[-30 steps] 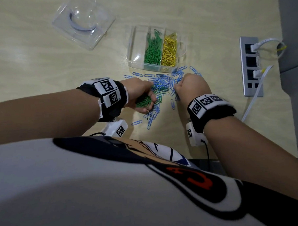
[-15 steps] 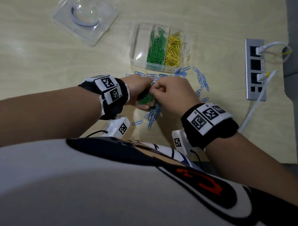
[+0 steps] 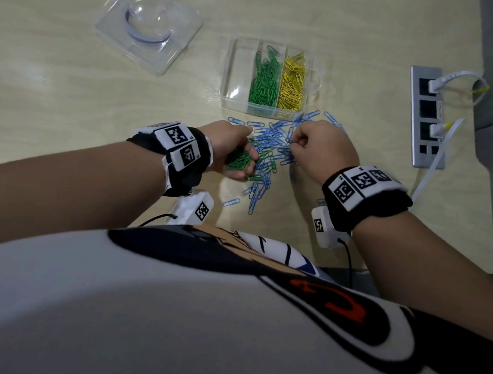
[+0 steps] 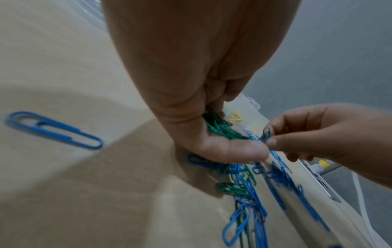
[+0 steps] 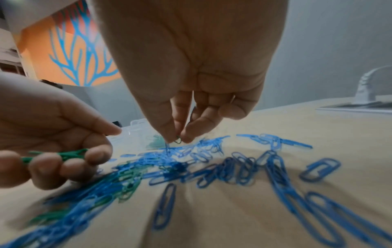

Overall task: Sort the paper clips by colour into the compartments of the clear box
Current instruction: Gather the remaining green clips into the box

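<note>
step in hand: pulling green clips from the loose pile (image 3: 269, 156) in front of the clear box (image 3: 236, 73). my left hand (image 3: 230, 152) cups a green bundle (image 4: 220, 127); my right hand (image 5: 176, 139) pinches one clip, apparently green. next, i judge: add it to the bundle, leaving blue behind.

Table (image 3: 75, 74): pale wood-grain top, softly lit, faint glare at 9 o'clock. Power strip (image 3: 426, 115): grey, recessed at 3 o'clock, white plugs inserted. Wall (image 5: 318, 42): plain grey. Mural panel (image 5: 70, 55): orange with blue branching pattern, at 10 o'clock.
</note>
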Motion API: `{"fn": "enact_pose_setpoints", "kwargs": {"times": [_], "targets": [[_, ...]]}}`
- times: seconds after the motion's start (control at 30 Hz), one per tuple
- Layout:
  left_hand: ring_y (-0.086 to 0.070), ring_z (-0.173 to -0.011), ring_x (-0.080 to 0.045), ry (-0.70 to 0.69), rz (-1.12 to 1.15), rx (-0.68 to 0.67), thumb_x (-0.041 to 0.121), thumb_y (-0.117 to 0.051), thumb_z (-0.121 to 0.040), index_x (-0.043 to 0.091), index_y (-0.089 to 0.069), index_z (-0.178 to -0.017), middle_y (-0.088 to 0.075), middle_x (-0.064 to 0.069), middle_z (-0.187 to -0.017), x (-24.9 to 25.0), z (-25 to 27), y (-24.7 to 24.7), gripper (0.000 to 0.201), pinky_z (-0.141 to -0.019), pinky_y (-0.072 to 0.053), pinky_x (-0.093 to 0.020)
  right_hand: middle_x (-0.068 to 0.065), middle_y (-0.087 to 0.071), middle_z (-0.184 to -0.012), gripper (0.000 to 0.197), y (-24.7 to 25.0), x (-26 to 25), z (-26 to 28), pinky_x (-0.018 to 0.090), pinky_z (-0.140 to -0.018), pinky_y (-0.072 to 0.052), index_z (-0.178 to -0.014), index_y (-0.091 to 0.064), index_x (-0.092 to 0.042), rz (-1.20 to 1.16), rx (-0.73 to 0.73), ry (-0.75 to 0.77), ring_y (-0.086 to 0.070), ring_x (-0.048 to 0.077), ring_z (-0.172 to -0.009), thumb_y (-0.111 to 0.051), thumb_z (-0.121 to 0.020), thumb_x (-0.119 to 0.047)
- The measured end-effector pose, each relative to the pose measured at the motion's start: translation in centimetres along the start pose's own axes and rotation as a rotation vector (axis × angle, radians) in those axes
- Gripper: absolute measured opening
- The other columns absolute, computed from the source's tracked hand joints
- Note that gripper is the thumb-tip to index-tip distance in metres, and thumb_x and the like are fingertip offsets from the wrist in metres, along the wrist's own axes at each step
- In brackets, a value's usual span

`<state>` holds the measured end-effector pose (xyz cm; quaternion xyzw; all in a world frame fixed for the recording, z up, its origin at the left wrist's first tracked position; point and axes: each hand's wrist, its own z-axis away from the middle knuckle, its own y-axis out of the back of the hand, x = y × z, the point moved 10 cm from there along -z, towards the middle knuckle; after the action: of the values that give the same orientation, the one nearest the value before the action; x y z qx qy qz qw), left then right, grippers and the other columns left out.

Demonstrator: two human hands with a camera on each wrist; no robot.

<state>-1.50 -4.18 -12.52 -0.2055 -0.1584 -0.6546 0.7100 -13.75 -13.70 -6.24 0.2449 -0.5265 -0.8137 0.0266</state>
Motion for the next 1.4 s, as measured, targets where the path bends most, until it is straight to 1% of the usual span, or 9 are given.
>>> {"fn": "enact_pose_setpoints", "kwargs": {"times": [0.1,0.3,0.5,0.6,0.77,0.9,1.0,1.2,1.4], "targets": [[-0.059,-0.065,-0.023,-0.003,-0.006,-0.015,0.044,-0.025,-0.102,0.005,-0.058,-0.079,-0.058,-0.012,-0.067,0.1,-0.1,-0.4,0.056,-0.088,-0.051,-0.040,0.003,-0.065,-0.089,0.007,0.6,-0.8,0.6,0.035,-0.071,-0.050,-0.084,-0.059,-0.024,-0.024,0.045,0.021,-0.058,0.027,-0.084,-0.053,-0.081,-0.021],[-0.060,-0.057,-0.017,-0.018,-0.059,-0.024,0.045,-0.022,-0.102,0.008,-0.059,-0.079,-0.060,-0.009,-0.064,0.6,0.1,-0.9,0.057,-0.056,-0.052,-0.023,0.003,-0.065,-0.099,0.019,1.1,-3.2,1.6,0.036,-0.080,-0.049,-0.096,-0.070,-0.021,-0.006,0.052,0.118,-0.059,0.024,-0.094,-0.053,-0.088,-0.024],[-0.059,-0.059,-0.017,-0.015,-0.070,-0.033,0.046,-0.022,-0.102,0.008,-0.059,-0.078,-0.060,-0.009,-0.065,0.6,0.3,-0.9,0.058,-0.060,-0.051,-0.024,0.005,-0.065,-0.101,0.017,1.5,-3.8,1.4,0.035,-0.078,-0.044,-0.097,-0.068,-0.021,0.257,0.083,0.146,-0.060,0.028,-0.095,-0.053,-0.089,-0.023],[-0.060,-0.059,-0.017,-0.017,-0.070,-0.030,0.046,-0.022,-0.102,0.008,-0.059,-0.080,-0.061,-0.008,-0.065,0.5,0.2,-0.7,0.058,-0.061,-0.052,-0.025,0.004,-0.065,-0.099,0.021,2.0,-2.8,0.9,0.035,-0.078,-0.049,-0.094,-0.071,-0.022,0.092,0.108,0.119,-0.059,0.026,-0.093,-0.051,-0.089,-0.025],[-0.062,-0.055,-0.019,-0.064,-0.025,-0.043,0.042,-0.029,-0.102,0.008,-0.057,-0.084,-0.060,-0.010,-0.066,0.8,0.1,-1.0,0.048,-0.066,-0.055,-0.031,0.003,-0.059,-0.093,0.019,-0.3,-6.5,2.2,0.039,-0.083,-0.048,-0.095,-0.074,-0.029,-0.093,-0.029,0.333,-0.058,0.022,-0.090,-0.062,-0.081,-0.029],[-0.061,-0.058,-0.020,-0.085,-0.008,-0.077,0.032,-0.040,-0.098,0.015,-0.057,-0.083,-0.058,-0.006,-0.072,1.1,0.3,-1.1,0.028,-0.072,-0.054,-0.036,-0.009,-0.062,-0.084,0.022,-0.3,-6.3,2.3,0.025,-0.077,-0.044,-0.101,-0.070,-0.026,-0.238,-0.043,0.306,-0.053,-0.001,-0.076,-0.068,-0.079,-0.025],[-0.060,-0.060,-0.018,-0.058,-0.008,-0.092,0.039,-0.033,-0.101,0.012,-0.057,-0.088,-0.059,-0.006,-0.066,0.9,0.4,-1.0,0.039,-0.074,-0.052,-0.034,-0.017,-0.061,-0.074,0.015,0.1,-4.7,2.2,0.010,-0.063,-0.037,-0.096,-0.070,-0.024,-0.363,-0.050,0.241,-0.051,-0.013,-0.063,-0.064,-0.084,-0.019],[-0.057,-0.053,-0.013,-0.051,-0.070,-0.060,0.040,-0.028,-0.103,0.013,-0.053,-0.074,-0.056,-0.002,-0.056,1.0,0.6,-1.0,0.047,-0.059,-0.049,-0.025,0.003,-0.062,-0.103,0.018,-0.4,0.5,0.0,0.031,-0.079,-0.047,-0.094,-0.068,-0.023,-0.076,0.050,-0.004,-0.059,0.022,-0.091,-0.054,-0.085,-0.018],[-0.057,-0.045,-0.011,-0.040,-0.081,-0.046,0.038,-0.033,-0.102,0.013,-0.052,-0.074,-0.055,0.000,-0.053,1.0,0.8,-0.6,0.042,-0.050,-0.050,-0.019,0.006,-0.054,-0.104,0.011,-2.1,1.0,0.0,0.039,-0.083,-0.048,-0.092,-0.064,-0.023,0.129,-0.032,0.034,-0.057,0.027,-0.095,-0.060,-0.086,-0.031]]}}
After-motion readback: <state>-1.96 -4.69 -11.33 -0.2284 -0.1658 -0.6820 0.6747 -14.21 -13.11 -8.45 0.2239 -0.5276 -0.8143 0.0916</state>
